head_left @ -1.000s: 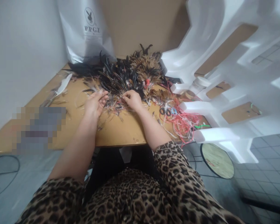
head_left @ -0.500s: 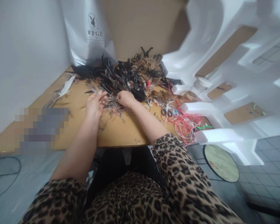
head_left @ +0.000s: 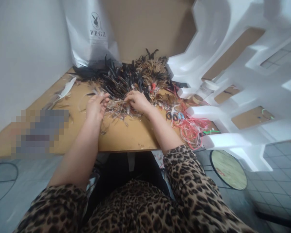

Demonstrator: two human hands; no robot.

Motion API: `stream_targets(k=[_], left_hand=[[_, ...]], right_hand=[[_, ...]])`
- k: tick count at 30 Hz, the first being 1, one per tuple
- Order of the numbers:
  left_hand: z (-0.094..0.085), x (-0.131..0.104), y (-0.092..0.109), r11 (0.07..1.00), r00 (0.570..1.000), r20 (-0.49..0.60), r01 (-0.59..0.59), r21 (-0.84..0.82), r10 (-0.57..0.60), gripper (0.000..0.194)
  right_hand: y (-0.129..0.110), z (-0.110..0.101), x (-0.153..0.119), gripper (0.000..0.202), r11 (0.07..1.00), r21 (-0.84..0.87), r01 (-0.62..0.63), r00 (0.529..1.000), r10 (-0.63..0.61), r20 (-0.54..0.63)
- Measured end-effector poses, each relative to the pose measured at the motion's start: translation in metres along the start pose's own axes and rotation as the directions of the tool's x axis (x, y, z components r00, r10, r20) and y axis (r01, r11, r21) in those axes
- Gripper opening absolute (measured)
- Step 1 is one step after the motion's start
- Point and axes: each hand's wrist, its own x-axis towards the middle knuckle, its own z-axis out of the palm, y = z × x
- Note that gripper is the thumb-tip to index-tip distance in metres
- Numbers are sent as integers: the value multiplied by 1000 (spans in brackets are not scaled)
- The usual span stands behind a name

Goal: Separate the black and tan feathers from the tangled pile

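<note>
A heap of dark feathers [head_left: 116, 81] lies across the back of the yellow-brown table [head_left: 126, 137], with brown feathers [head_left: 151, 69] at its right. Just left of the loose feather ends, my left hand [head_left: 97, 105] has its thumb and fingers pinched together; a thin feather seems to be between them, against the pale bits behind. My right hand [head_left: 137, 101] is at the front edge of the heap, fingers curled down over the quill ends. What its fingertips hold is hidden.
A white bag [head_left: 94, 42] stands at the back left. White foam packaging [head_left: 220, 111] rises on the right beside tangled pink strings [head_left: 191, 129] and small black rings [head_left: 172, 116]. White feathers [head_left: 68, 87] lie at the left. A round stool [head_left: 229, 170] is below right.
My right hand has moved slightly to the right, with its fingers now reaching over the quill ends. My left hand has shifted a little left, still pinched.
</note>
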Motion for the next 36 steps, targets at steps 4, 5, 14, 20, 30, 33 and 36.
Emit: stream_targets(k=[4,5,14,20,30,33,36], left_hand=[[1,-1,0,1000,1000,12,11,7,-11,6],[2,-2,0,1000,1000,25,17,9,-17,6],[7,-7,-6,992,977,194,66,106,-86,4],[9,-12,-8,987,974,189,106,124,-129,4],[8,-11,-12,973,939,275,166,162,-206,3],[8,-11,-11,965,919,300,221,142,-255,4],[10,-15,-9,948,888,335,285,142,-317,7]], right_hand=[[9,8,-8,33,989,113,-100,986,113,-124],[12,6,-10,30,979,160,-126,980,149,-135],[16,-11,-28,30,859,328,-392,919,377,112],[15,21,-18,39,825,279,-492,870,478,118],[10,25,-14,12,601,669,-436,859,501,110],[5,20,-14,15,607,734,-305,890,456,-7],[-3,18,-14,16,660,727,-191,911,394,-119]])
